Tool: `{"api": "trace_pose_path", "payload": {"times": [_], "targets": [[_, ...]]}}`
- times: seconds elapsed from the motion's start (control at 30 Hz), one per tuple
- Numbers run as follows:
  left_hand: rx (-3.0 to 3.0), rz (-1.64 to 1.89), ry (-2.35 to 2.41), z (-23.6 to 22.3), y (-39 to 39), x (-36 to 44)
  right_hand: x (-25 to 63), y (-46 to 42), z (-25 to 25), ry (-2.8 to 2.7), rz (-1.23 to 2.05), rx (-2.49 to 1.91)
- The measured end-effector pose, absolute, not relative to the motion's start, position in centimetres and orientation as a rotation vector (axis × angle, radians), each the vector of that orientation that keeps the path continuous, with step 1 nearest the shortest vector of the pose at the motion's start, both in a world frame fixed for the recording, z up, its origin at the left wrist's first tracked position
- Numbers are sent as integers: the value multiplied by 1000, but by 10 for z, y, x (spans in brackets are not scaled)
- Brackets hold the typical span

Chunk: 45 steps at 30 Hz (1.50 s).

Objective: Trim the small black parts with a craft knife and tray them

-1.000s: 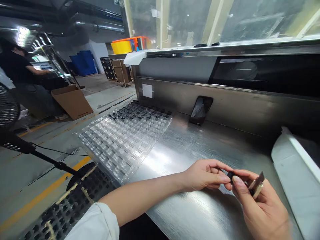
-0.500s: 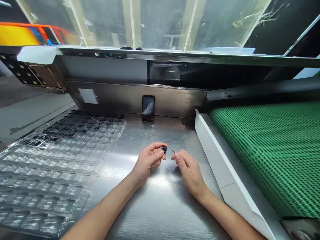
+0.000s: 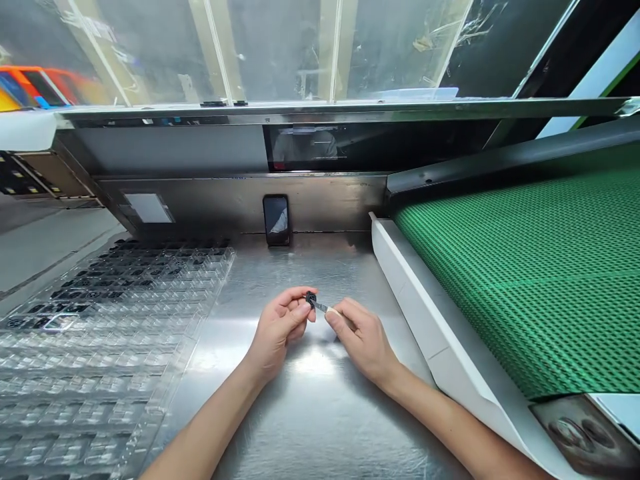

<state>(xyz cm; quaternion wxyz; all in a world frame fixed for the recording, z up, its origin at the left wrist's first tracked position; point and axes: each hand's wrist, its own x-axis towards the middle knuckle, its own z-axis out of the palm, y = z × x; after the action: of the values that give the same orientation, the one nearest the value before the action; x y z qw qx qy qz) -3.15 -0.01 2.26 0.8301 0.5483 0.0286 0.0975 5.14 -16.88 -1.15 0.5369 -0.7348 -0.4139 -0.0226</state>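
Between the thumb and fingers of my left hand (image 3: 280, 325) is a small round black plastic part (image 3: 311, 298), held above the steel worktop. My right hand (image 3: 364, 339) is closed around a small knife (image 3: 321, 307) with a narrow metal blade and a pale handle, most of which the fingers cover. The blade points left, and its tip meets the black part; whether it lies on the rim or inside an opening is too small to tell.
A clear plastic tray (image 3: 115, 360) with many pockets covers the left side, black parts in its far rows. A phone (image 3: 277, 220) leans against the back panel. Along the right runs a white guard (image 3: 425, 320), with a green conveyor belt (image 3: 525, 267) beyond it.
The knife blade, formerly apart from the black part, now touches it as my right hand has come closer to my left. The whole view has shifted, turning somewhat to the right.
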Motion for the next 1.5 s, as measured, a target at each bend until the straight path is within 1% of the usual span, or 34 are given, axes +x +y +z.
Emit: {"api": "trace_pose_path", "payload": {"times": [0.97,1.17,1.33,1.5], "targets": [[1137,165,37,19,3,-31,51,-168,-11,-959,-44,-1706],[982,93,108,17,-1,-28,48,-172,-7,-964,-104,-1640],[769,-15,102,11,6,-23,51,-170,-8,-1006,-164,-1728],[904,4,146,6,9,-25,59,-169,-18,-1018,-165,-1832]]}}
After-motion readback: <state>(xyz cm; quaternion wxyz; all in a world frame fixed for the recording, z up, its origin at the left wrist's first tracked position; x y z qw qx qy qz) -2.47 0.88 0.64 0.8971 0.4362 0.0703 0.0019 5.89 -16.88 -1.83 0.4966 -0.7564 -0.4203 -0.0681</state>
